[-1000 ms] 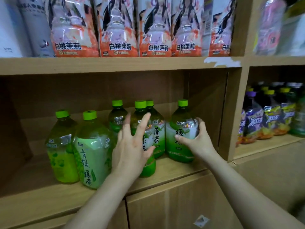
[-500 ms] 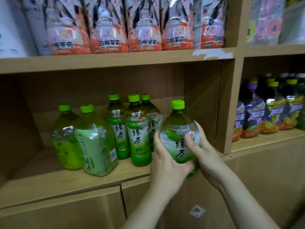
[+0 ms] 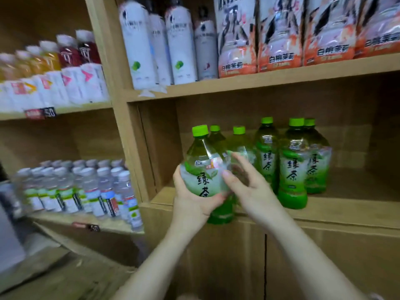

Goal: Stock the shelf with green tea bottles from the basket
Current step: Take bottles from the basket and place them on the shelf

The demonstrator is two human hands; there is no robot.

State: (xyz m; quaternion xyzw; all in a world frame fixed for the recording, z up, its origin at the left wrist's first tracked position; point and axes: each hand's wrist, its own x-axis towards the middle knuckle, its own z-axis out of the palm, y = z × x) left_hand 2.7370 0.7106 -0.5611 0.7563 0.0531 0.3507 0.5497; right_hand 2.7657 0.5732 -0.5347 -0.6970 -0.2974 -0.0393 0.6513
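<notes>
Centre frame, the left hand point(image 3: 190, 202) cups a green tea bottle point(image 3: 200, 156) — fingers clamped round it. The right hand point(image 3: 253, 191) pinches its right side

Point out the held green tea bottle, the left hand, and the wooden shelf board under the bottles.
Clear plastic green tea bottle with green cap point(image 3: 200, 180): head view, front label.
Left hand point(image 3: 188, 204): head view, hand's middle.
Light wooden shelf board point(image 3: 350, 195): head view, bare top surface.

Your wooden shelf point(image 3: 350, 191) at the middle right has green tea bottles point(image 3: 292, 167) standing on it. The board point(image 3: 259, 80) above holds white bottles point(image 3: 138, 46) and orange packs point(image 3: 279, 40).
</notes>
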